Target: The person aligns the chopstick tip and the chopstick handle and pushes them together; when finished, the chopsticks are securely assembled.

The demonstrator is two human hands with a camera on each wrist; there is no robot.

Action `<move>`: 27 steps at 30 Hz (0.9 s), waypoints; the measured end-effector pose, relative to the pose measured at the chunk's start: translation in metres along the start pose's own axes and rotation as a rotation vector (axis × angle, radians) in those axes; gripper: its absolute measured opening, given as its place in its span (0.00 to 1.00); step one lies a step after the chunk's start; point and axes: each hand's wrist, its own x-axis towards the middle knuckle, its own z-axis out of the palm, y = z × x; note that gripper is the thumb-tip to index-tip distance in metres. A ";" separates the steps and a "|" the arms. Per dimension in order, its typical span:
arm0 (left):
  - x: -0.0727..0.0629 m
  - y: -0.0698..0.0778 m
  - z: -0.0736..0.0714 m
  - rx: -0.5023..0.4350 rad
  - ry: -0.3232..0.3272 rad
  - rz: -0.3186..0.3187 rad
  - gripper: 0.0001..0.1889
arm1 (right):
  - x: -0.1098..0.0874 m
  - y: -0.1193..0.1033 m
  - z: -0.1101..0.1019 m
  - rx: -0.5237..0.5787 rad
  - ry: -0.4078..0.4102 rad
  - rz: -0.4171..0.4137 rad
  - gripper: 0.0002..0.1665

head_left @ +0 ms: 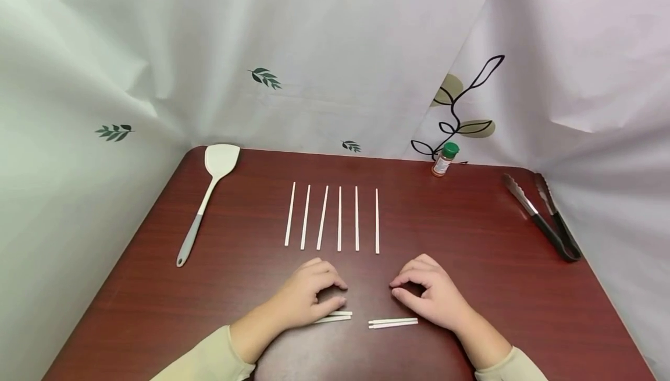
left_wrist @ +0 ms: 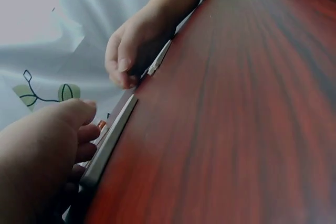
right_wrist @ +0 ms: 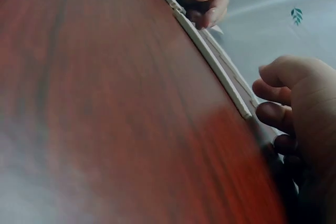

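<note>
My left hand (head_left: 306, 295) rests on the table left of centre, its fingers loosely curved and nothing held. Two slim white sticks, like chopsticks (head_left: 342, 313), stick out from beneath or beside its thumb; their left ends are hidden. On the other side, my right hand (head_left: 430, 289) lies loosely curved too, thumb and fingertips apart from any object. Just left of its wrist, a second pair of white chopsticks (head_left: 392, 323) lies side by side, pointing left to right. Beyond both hands, several white chopsticks (head_left: 339, 218) stand in a row, lying flat and roughly parallel, spaced apart.
A white spatula (head_left: 221, 161) with a grey handle lies at the left. Toward the back right stands a small green-capped spice jar (head_left: 442, 163). Metal tongs (head_left: 546, 224) with black handles lie spread near the right edge. White patterned sheeting (head_left: 335, 49) surrounds the dark red table (head_left: 235, 224).
</note>
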 end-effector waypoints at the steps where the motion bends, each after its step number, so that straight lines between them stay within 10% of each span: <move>1: -0.002 -0.001 -0.001 -0.009 -0.009 0.011 0.11 | -0.001 -0.001 0.000 -0.004 -0.010 -0.005 0.17; 10: -0.008 -0.001 -0.010 -0.027 -0.118 0.041 0.24 | -0.003 -0.010 0.005 -0.023 -0.055 -0.072 0.20; 27: -0.007 -0.005 -0.006 -0.007 -0.086 0.084 0.11 | -0.003 -0.017 0.008 -0.063 -0.198 -0.105 0.16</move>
